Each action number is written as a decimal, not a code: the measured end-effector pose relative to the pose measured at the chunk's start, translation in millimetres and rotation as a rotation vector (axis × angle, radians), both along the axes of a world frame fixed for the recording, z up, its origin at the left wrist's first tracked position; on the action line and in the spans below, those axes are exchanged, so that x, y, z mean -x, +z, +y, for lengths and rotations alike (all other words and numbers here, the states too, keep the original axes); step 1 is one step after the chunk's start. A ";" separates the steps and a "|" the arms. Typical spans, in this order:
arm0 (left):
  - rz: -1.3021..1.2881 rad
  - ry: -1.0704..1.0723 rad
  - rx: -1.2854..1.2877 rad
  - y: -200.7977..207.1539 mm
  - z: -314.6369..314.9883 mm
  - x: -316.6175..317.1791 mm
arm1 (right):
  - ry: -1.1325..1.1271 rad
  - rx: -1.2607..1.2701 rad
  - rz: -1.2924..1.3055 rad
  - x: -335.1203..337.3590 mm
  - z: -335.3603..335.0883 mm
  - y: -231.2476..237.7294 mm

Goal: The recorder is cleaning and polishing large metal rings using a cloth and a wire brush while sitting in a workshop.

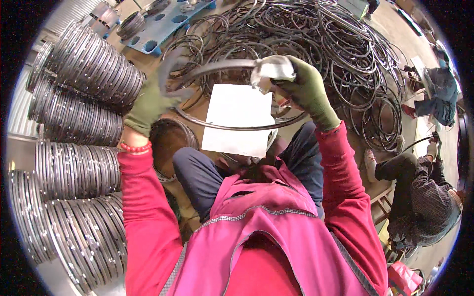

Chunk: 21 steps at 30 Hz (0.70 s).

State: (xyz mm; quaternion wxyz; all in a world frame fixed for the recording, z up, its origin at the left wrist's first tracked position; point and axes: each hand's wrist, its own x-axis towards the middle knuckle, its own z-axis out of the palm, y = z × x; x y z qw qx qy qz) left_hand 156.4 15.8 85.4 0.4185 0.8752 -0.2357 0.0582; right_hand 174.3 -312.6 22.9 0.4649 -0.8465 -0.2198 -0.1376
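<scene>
A dark metal ring that looks like a wheel rim (217, 66) is tilted in front of me above my knees. My right hand (308, 89), in a green glove, is closed on a crumpled white cloth (272, 68) pressed to the ring's upper right. At the ring's left side is my left hand (150, 101), also gloved, thumb and fingers apart. Motion blurs its fingertips, and whether they touch the ring is unclear. A blank white sheet (234, 111) shows through the ring, over my lap.
Tall stacks of metal rings (79, 165) line the left. A large tangled heap of rings (340, 44) covers the floor ahead. Beyond the stacks lies a blue pallet (158, 24). On the right, one person (424, 202) sits handling a ring, and another person (439, 96) is farther off.
</scene>
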 end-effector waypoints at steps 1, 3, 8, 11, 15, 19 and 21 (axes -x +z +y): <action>-0.172 -0.046 -0.166 8.6 -22.9 0.6 | -0.068 0.207 0.003 8.1 8.0 15.4; -0.228 -0.047 -0.288 3.8 -58.4 1.7 | -0.031 0.328 -0.138 13.3 30.9 18.8; -0.295 0.081 -0.352 -46.2 -66.2 -10.1 | 0.185 -0.370 0.179 10.7 18.0 38.8; -0.249 0.094 -0.261 -53.1 -51.2 -3.1 | 0.035 -0.755 0.312 24.8 -23.6 63.1; -0.252 0.110 -0.207 -47.0 -60.1 5.2 | 0.141 -0.343 0.139 26.4 -23.2 41.8; -0.386 0.238 -0.496 -45.9 -64.9 3.0 | -0.199 0.555 -0.177 21.0 50.4 10.4; -0.196 0.281 -0.553 -34.9 -74.6 6.3 | -0.136 0.576 -0.220 24.3 75.6 15.6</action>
